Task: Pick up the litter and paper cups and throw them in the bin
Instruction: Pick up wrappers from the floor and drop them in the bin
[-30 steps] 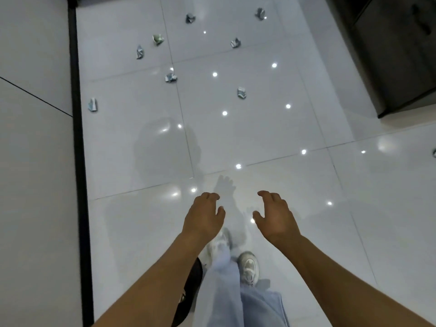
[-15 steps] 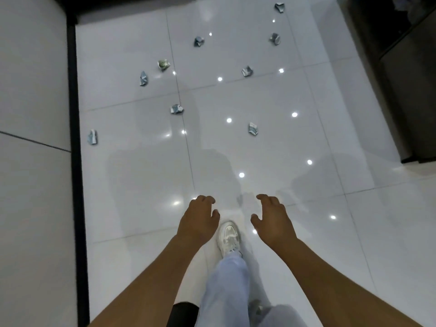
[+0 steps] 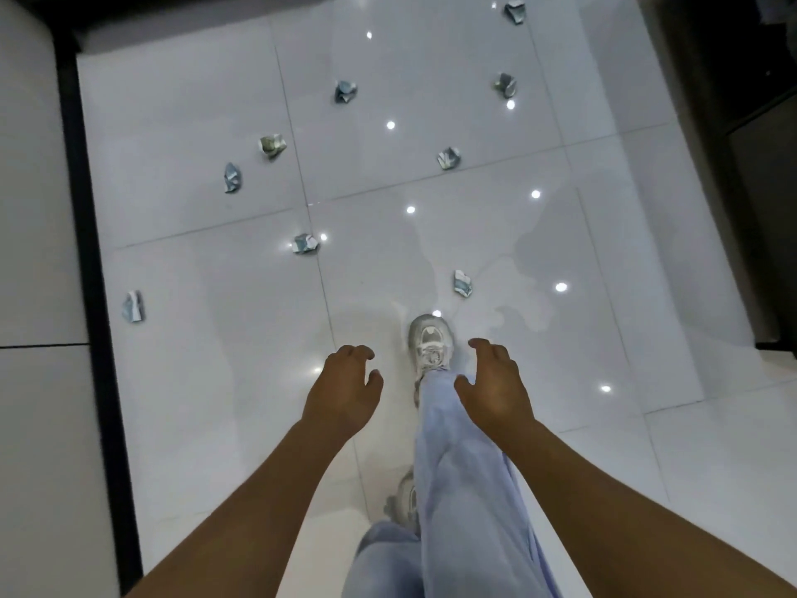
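A glossy white tiled floor [image 3: 474, 235] fills the view, its large square tiles split by thin grey seams and dotted with small round reflections of ceiling lights. A black strip [image 3: 92, 252] borders the floor on the left, with a matte pale panel [image 3: 34, 209] beyond it; dark furniture [image 3: 750, 166] stands along the right edge.

Crumpled paper scraps lie scattered on the tiles, all greyish-green and creased into small irregular lumps. Taking the white sneaker [image 3: 430, 347] as the landmark: the nearest scrap [image 3: 462, 283] lies just ahead of its toe and slightly right. Another scrap [image 3: 305, 243] sits ahead and to the left, and a flatter one [image 3: 133, 306] lies far left, close to the black strip. Farther ahead are a left pair [image 3: 232, 178] [image 3: 272, 144], a piece [image 3: 448, 158] straight on, a piece [image 3: 345, 91] beyond it to the left, and two [image 3: 504, 85] [image 3: 515, 11] far ahead on the right.

The sneaker, chunky and laced, is planted forward under a loose, soft light-blue trouser leg [image 3: 465, 468]; the other shoe [image 3: 403, 502] shows behind it.

The left hand [image 3: 343, 392] hovers left of the sneaker, palm down, fingers loosely curled, holding nothing. The right hand [image 3: 496, 388] hovers just right of it, over the trouser leg, fingers likewise relaxed and bent, holding nothing. Neither touches any scrap.
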A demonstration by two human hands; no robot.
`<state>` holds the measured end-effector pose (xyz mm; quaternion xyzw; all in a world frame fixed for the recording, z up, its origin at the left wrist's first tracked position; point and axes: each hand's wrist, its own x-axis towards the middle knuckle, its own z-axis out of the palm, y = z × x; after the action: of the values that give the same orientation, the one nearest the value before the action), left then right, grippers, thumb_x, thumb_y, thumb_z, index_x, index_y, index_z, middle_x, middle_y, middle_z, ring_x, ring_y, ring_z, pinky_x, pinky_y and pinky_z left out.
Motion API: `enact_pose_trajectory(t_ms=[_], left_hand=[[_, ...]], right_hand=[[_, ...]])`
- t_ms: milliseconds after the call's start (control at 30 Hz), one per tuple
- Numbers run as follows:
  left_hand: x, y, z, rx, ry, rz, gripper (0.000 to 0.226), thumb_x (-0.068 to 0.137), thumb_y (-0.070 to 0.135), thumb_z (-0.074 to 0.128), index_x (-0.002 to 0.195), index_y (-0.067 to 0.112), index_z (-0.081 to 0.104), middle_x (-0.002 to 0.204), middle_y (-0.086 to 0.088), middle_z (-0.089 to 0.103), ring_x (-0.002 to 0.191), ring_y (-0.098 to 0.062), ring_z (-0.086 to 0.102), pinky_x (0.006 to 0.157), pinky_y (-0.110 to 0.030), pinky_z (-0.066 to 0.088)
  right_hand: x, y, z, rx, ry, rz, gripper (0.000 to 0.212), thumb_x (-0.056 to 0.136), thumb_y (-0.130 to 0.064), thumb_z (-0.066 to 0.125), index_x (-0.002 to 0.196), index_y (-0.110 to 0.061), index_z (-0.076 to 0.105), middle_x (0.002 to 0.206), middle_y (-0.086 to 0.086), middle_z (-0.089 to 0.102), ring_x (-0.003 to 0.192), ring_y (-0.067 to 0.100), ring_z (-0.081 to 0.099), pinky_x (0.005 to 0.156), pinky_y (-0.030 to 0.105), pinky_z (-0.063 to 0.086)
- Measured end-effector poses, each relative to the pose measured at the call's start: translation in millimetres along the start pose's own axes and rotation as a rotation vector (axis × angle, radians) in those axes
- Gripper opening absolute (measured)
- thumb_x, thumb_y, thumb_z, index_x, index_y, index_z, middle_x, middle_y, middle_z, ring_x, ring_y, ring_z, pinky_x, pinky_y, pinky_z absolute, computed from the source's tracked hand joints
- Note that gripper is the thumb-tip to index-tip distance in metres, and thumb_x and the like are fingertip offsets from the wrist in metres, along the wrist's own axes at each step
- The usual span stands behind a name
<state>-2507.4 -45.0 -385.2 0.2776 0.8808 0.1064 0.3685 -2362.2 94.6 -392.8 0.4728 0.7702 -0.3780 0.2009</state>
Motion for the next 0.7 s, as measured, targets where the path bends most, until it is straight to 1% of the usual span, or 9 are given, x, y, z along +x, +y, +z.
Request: enact_pose_trajectory(t_ms=[167,233,333,533,700], left_hand=[[91.6,23.2,-20.7,-0.015,-0.028,-0.049,0.034,0.096,0.025,0.047,0.128,0.015,0.051,0.125,-0.004,0.053,0.116,-0.018,0.047,0.087,-0.024,0.036],[125.5,31.0,-27.4,-0.028,-0.037,-0.064,0.033,0.096,0.024,0.048,0.127,0.015,0.052,0.127,-0.004,0.052,0.118,-0.018,0.046,0.09,-0.023,0.034],[163.6,39.3,-34.5,-0.067,-0.05,-0.08,0.032,0.095,0.023,0.049,0.126,0.014,0.053,0.129,-0.005,0.052,0.121,-0.019,0.047,0.096,-0.025,0.035],[230.3,24.9,-29.2,-0.093,-0.116,-0.119,0.032,0.096,0.023,0.049,0.127,0.015,0.053,0.132,-0.003,0.051,0.12,-0.02,0.047,0.099,-0.028,0.036],[288.3,-14.2,4.8,-0.093,-0.16,-0.138,0.032,0.095,0.024,0.049,0.126,0.017,0.053,0.132,-0.001,0.051,0.118,-0.018,0.048,0.097,-0.026,0.035]], right_hand=[[96.8,-15.8,-29.1,0.002,0.007,0.035,0.054,0.091,-0.02,0.056,0.141,-0.015,0.037,0.138,0.011,0.041,0.12,0.031,0.045,0.092,0.039,0.045],[132.0,-20.3,-37.3,-0.007,0.012,0.035,0.055,0.09,-0.02,0.057,0.141,-0.014,0.037,0.138,0.011,0.041,0.12,0.031,0.045,0.092,0.039,0.044],[171.2,-23.3,-39.7,-0.03,-0.002,0.066,0.056,0.09,-0.021,0.056,0.141,-0.013,0.036,0.138,0.011,0.041,0.119,0.031,0.045,0.09,0.04,0.044],[241.6,-21.5,-10.1,-0.056,-0.066,0.123,0.06,0.09,-0.022,0.056,0.143,-0.01,0.032,0.137,0.014,0.04,0.119,0.033,0.044,0.094,0.04,0.042],[304.0,3.2,42.1,-0.06,0.0,0.139,0.058,0.09,-0.017,0.056,0.143,-0.01,0.033,0.137,0.013,0.041,0.117,0.031,0.044,0.092,0.039,0.042]])
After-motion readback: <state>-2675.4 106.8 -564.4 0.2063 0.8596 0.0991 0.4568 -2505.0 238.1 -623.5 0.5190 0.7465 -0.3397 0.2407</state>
